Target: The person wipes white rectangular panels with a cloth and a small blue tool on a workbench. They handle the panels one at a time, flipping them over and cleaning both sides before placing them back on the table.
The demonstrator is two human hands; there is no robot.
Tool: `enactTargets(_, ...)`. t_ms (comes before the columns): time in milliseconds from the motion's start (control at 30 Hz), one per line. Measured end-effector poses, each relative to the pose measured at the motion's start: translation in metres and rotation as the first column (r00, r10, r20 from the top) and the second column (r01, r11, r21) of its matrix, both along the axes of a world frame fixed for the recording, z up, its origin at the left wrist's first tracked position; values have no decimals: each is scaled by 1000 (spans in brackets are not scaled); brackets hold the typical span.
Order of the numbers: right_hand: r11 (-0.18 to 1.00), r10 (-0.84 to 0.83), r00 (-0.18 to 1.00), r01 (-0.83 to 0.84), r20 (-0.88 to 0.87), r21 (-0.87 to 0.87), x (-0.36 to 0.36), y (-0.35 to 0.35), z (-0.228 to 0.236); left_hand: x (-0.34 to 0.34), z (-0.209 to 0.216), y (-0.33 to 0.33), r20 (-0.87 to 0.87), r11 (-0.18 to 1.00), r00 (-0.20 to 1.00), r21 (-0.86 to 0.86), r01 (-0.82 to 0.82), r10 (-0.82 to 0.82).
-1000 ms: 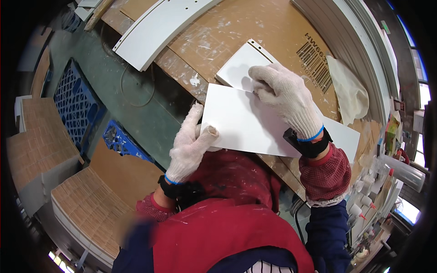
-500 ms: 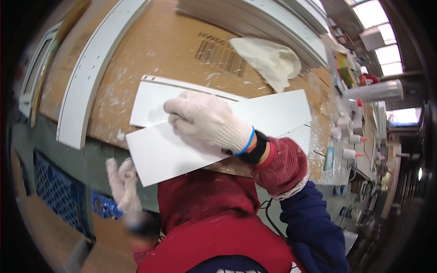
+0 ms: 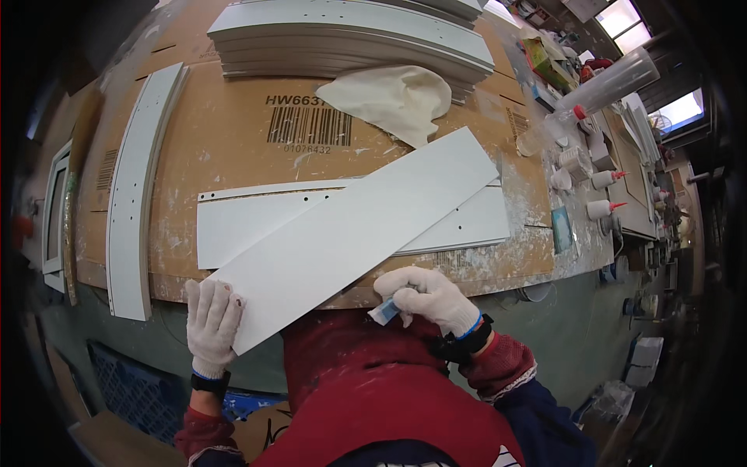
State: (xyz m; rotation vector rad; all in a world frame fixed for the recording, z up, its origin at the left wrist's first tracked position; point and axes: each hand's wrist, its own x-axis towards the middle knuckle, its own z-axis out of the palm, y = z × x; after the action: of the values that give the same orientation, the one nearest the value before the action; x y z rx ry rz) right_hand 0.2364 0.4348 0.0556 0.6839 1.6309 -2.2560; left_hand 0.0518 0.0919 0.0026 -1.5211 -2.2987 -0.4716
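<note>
We are gripping the near left corner of a long white panel (image 3: 350,241) with our gloved left hand (image 3: 212,319), fingers curled around its edge where it overhangs the near side of the tabletop (image 3: 233,132). Half a second ago that hand was hanging loose below the edge, off the panel; now it is clasping it. The panel is lying diagonally, running from near left to far right, resting across a second white panel (image 3: 257,222) that is lying flat on the cardboard covering. Our right hand (image 3: 426,300), which was pressing down on top of the panels a moment ago, is now sitting at the near edge of the tabletop, clenched on a small light-blue block (image 3: 386,311), just beside the diagonal panel's near long edge. Farther off, a cream cloth (image 3: 389,93) is draping against a stack of grey panels (image 3: 350,39), and a narrow curved white strip (image 3: 136,187) is lying at the left. Small bottles (image 3: 599,208) are standing at the right.
</note>
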Motion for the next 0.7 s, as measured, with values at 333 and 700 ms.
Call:
enactTargets(333,937,-172,922,45,-347,-346,6,15,-16,38,83,13,419,965,907,214,-154,52)
enactTargets(700,930,-20,932,-116,-363,-350,-43,-38,1,104,16,-42,621,722,602,83,-687,501)
